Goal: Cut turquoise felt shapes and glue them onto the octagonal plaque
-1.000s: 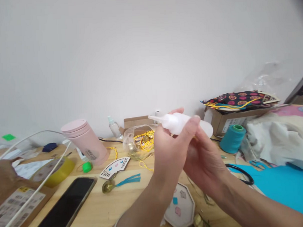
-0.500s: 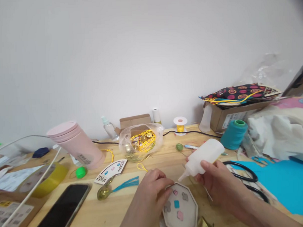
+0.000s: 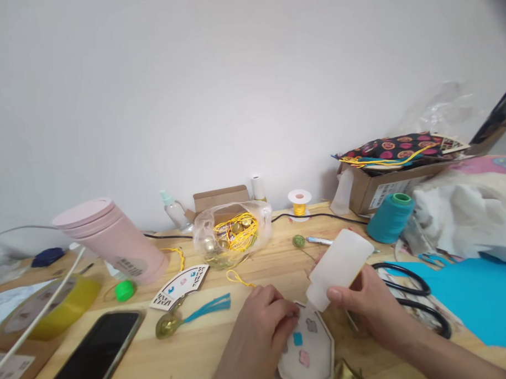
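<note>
My right hand (image 3: pixel 373 304) grips a white squeeze bottle (image 3: pixel 341 266), tilted with its tip down over an octagonal plaque (image 3: pixel 321 369). The tip is at the plaque's upper part; whether it touches the surface I cannot tell. Pinched at the plaque's upper left edge, my left hand (image 3: pixel 264 327) covers part of it. On the plaque's pale face lie a blue square (image 3: pixel 298 338), a pink piece (image 3: pixel 304 358) and a grey flower-shaped piece (image 3: pixel 311 325). A gold-coloured object (image 3: pixel 346 373) sits by its lower right edge.
Left of my hands lie a fan-shaped piece (image 3: pixel 179 287), a bell with a blue tassel (image 3: pixel 168 324) and a phone (image 3: pixel 93 355). A pink tumbler (image 3: pixel 117 244) stands behind them. Farther back is a bag of yellow cord (image 3: pixel 238 231); at right, a teal thread cone (image 3: pixel 389 220) and black handles (image 3: pixel 423 316).
The bottle has tipped more steeply, its tip coming down over the plaque. My left fingers have moved further over the plaque, hiding a small pink flower. The whole view has shifted slightly.
</note>
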Motion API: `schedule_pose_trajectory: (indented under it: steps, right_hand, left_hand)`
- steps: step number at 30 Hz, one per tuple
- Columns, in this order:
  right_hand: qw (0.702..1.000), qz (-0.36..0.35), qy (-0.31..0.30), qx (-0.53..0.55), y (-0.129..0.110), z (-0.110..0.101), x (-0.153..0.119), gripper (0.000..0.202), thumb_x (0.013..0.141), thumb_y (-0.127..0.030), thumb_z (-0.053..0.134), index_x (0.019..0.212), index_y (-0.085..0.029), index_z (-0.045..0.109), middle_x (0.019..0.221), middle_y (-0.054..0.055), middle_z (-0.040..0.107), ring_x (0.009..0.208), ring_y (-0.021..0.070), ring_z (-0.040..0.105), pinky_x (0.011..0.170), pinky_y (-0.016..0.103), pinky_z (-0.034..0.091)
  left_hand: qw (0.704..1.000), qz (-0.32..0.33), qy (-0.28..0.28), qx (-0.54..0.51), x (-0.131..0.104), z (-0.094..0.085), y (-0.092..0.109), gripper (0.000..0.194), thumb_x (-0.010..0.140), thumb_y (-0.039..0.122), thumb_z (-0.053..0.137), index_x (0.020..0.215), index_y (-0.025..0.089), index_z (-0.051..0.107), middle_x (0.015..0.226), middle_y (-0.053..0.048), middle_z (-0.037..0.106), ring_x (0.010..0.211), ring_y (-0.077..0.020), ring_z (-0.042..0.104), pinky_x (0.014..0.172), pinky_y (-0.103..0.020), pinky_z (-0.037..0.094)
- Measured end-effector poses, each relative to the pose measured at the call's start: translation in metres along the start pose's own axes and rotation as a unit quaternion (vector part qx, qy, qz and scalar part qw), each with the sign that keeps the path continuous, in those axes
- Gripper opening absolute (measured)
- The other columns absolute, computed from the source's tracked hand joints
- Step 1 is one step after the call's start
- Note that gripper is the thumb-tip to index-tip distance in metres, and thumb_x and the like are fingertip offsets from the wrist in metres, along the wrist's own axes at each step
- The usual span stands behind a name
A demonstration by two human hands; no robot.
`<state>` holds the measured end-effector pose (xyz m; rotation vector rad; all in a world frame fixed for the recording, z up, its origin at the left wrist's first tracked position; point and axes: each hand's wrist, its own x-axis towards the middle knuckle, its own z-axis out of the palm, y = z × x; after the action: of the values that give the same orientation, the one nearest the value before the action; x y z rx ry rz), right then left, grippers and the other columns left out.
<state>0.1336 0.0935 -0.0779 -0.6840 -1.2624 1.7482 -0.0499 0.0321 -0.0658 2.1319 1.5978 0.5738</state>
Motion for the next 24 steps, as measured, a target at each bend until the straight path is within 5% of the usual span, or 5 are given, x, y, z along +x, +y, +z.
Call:
schedule_pose_trajectory:
  steps: [15,20,24]
  right_hand:
    - [0.995,-0.023,0.025,-0.098,-0.007,0.006,0.0,0.029,0.059,-0.038,0.076,0.072,-0.016,0.063,0.069,0.004,0.065,0.065,0.02,0.058,0.059,0.028,0.048]
    - [0.98,-0.026,0.038,-0.195,-0.023,0.017,0.003,0.022,0.057,-0.031,0.075,0.068,-0.017,0.06,0.067,0.004,0.067,0.063,0.0218,0.061,0.055,0.029,0.05]
    - [0.957,-0.039,-0.007,-0.289,-0.028,0.024,0.002,0.019,0.059,-0.03,0.074,0.067,-0.018,0.061,0.063,0.002,0.067,0.057,0.0205,0.06,0.05,0.027,0.048]
  left_hand:
    - [0.989,-0.115,0.015,-0.09,0.001,-0.004,0.004,0.007,0.071,0.012,0.056,0.067,0.017,0.057,0.074,-0.002,0.055,0.076,-0.0187,0.053,0.067,-0.028,0.04]
    - [0.988,-0.117,0.021,-0.103,-0.004,-0.017,-0.001,0.007,0.073,0.015,0.053,0.068,0.019,0.057,0.076,-0.002,0.059,0.077,-0.0185,0.055,0.069,-0.027,0.041]
    - [0.979,-0.128,-0.028,-0.158,-0.011,-0.031,-0.005,0.007,0.073,0.016,0.054,0.069,0.018,0.059,0.073,0.0,0.064,0.072,-0.0164,0.058,0.066,-0.024,0.043]
